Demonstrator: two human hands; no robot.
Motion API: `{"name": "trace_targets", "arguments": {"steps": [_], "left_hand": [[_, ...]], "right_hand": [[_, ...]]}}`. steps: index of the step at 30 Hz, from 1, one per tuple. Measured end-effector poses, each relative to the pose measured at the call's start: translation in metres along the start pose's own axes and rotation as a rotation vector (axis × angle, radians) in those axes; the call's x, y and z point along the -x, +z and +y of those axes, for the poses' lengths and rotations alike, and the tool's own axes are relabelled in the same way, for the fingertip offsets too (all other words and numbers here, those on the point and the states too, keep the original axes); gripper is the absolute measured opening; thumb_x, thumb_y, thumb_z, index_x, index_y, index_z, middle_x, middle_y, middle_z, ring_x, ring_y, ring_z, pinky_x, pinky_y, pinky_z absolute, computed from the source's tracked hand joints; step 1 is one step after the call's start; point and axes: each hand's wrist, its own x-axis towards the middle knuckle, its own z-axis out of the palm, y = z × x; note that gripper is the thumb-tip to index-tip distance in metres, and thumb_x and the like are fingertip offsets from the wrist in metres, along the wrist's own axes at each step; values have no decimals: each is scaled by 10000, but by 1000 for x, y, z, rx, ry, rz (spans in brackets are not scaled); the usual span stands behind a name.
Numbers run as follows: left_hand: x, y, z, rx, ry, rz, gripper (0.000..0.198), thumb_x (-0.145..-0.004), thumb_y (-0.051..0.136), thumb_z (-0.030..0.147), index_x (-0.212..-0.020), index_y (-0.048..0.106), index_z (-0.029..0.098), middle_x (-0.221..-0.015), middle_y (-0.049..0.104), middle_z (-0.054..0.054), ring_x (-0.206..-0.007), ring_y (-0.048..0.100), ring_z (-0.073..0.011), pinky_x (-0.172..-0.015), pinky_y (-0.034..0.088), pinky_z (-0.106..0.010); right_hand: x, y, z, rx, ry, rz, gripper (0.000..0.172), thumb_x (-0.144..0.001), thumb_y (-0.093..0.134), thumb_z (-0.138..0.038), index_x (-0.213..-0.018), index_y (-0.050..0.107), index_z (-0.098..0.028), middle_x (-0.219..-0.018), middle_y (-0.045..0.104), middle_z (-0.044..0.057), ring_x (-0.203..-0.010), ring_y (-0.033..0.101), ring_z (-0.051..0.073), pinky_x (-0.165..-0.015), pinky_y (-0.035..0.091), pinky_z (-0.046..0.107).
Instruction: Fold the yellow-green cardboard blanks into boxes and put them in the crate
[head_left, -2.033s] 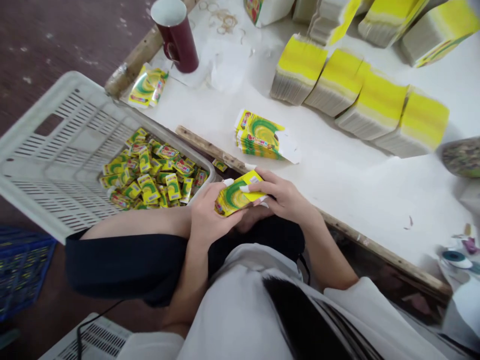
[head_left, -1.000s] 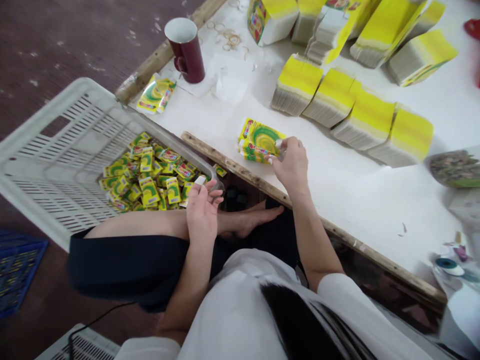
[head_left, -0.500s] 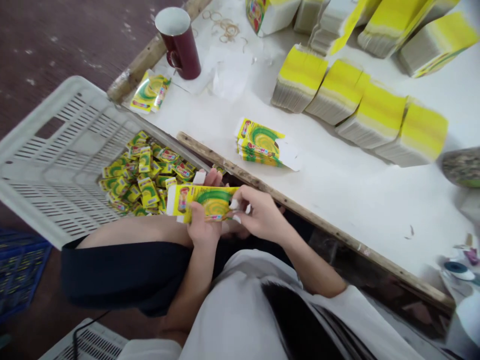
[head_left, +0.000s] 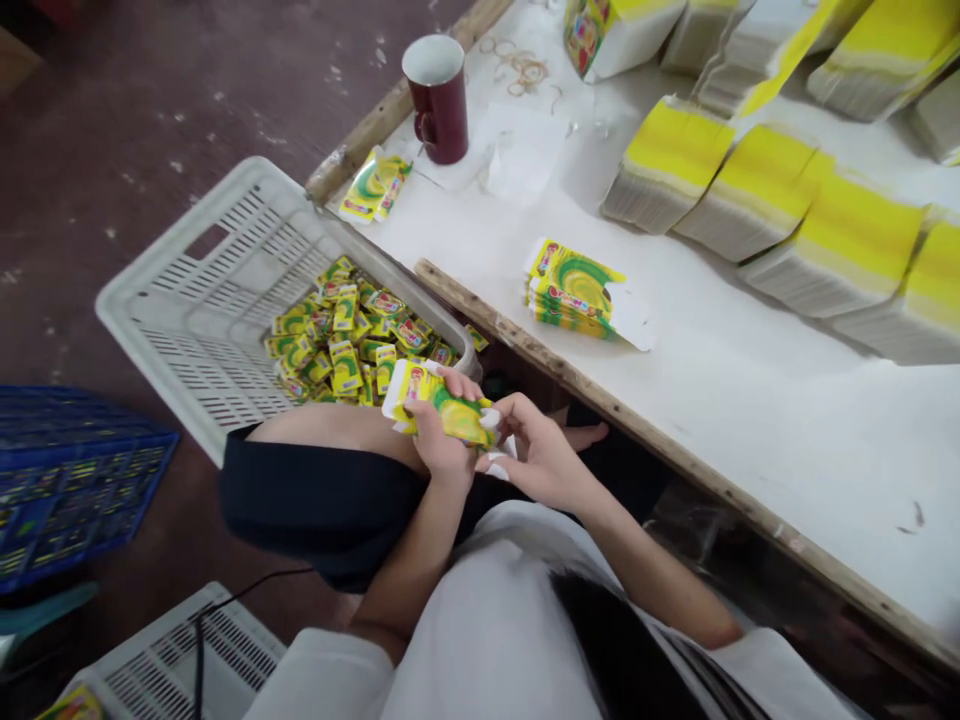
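A yellow and green carton (head_left: 463, 418) lies in my left hand (head_left: 442, 440), with the thumb across its printed face and the fingers behind. My right hand (head_left: 536, 455) pinches at the carton's right end, its fingertips wrapped in white. On the white table, a small stack of flat cartons (head_left: 574, 290) sits just beyond my hands. To the left, a white basket (head_left: 199, 300) holds many small filled-looking yellow-green boxes (head_left: 345, 365).
A maroon mug (head_left: 442, 105) stands near the table's wooden edge (head_left: 615, 405), beside a flat carton (head_left: 375, 185). Rubber bands (head_left: 525, 72) lie behind it. Bundled yellow cartons (head_left: 675, 150) line the back. A blue crate (head_left: 75, 480) rests on the floor at left.
The view has shifted, so the table and basket appear further right. The carton in my left hand is now tilted, its right end lower, with my right hand still at that end.
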Motion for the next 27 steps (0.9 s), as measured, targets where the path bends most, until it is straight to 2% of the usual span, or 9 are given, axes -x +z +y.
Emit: {"name": "trace_targets", "arguments": {"steps": [3,6,9,12,17,20,23,25,27], "left_hand": [[-4,-4,0,2,15,-21,633,-694,642,846,-773,558,224,-666,493,37,-568,504,-109,-597,523,-236],[-4,-11,-7,-92,42,-121,684,-616,679,867,-856,631,227,-803,640,-16,-754,648,-170,-760,569,-292],[-1,-15,-13,-192,60,-96,523,-743,753,683,-993,687,229,-934,718,-35,-909,704,-195,-883,564,-314],[-2,-15,-10,-269,89,-76,348,-878,721,489,-1121,677,243,-1012,733,-30,-920,716,-173,-868,579,-301],[-7,-17,7,-477,446,-34,376,-949,639,437,-1266,563,250,-1208,660,-78,-1117,679,-209,-1004,544,-392],[-6,-17,14,-741,543,-258,706,-784,789,546,-1351,506,233,-1327,597,-130,-1289,577,-314,-1129,441,-515],[-3,-13,13,-985,315,-588,914,-692,855,535,-1436,425,225,-1400,577,-158,-1301,565,-356,-1105,459,-530],[-1,-12,9,-1050,187,-654,785,-782,787,475,-1427,421,215,-1346,626,-144,-1216,629,-329,-1032,515,-495],[0,-12,5,-1068,187,-634,719,-809,759,446,-1403,432,206,-1302,652,-135,-1174,653,-320,-991,535,-469]], "right_hand": [[-1,4,4,116,-5,54,347,-764,773,-231,-1023,542,-230,-886,590,-25,-742,546,132,-654,461,249],[-5,-6,7,140,-71,196,237,-817,703,-210,-1008,563,-232,-857,609,-21,-742,585,142,-668,482,259],[-6,-27,0,217,-187,295,165,-862,647,-166,-1006,609,-239,-868,666,-14,-762,641,152,-681,507,263],[-3,-50,-13,418,-318,369,215,-854,609,-71,-969,645,-249,-861,708,-23,-750,667,153,-674,518,261],[1,-77,-32,932,-540,515,234,-888,626,-68,-958,699,-278,-909,739,6,-902,641,205,-878,510,366],[1,-75,-32,1099,-581,333,206,-932,634,-121,-956,707,-312,-909,753,-19,-964,607,205,-1095,399,445],[2,-63,-23,1034,-639,232,198,-945,627,-155,-1004,682,-336,-959,728,-33,-1041,599,196,-1207,299,478],[2,-55,-15,902,-628,406,303,-922,663,-230,-1203,623,-335,-1171,671,29,-1200,561,245,-1199,322,519],[1,-49,-8,693,-533,618,563,-910,673,-339,-1430,460,-298,-1388,543,114,-1351,481,304,-1171,369,534]]}}
